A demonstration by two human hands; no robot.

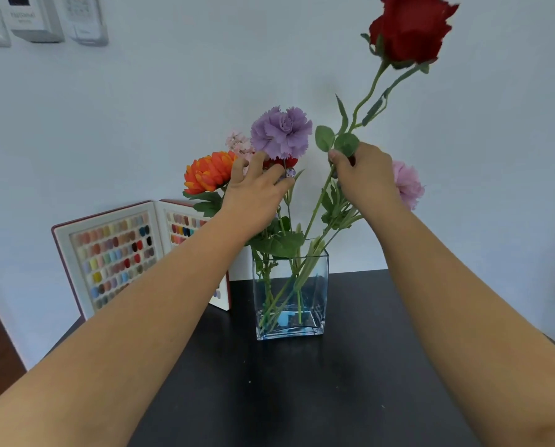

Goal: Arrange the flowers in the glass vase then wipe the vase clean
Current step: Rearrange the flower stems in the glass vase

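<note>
The glass vase point(290, 291) stands upright on the dark counter point(350, 382), straight ahead of the person and below both hands. The right hand point(364, 175) is closed around the stem of the red rose point(409, 29), gripping it about midway along. The stem's long axis runs on a slant: bloom high and to the right, lower end angled down-left into the vase mouth. The left hand point(256, 190) is partly open, fingers spread among the stems under the purple flower point(281, 132); whether it actually pinches a stem cannot be told. An orange flower point(210, 171) and a pink flower point(406, 183) flank the bunch. Judgement: the rose leans well off vertical, so the right hand, being the one on it, must bring the bloom leftward and upright over the vase.
</note>
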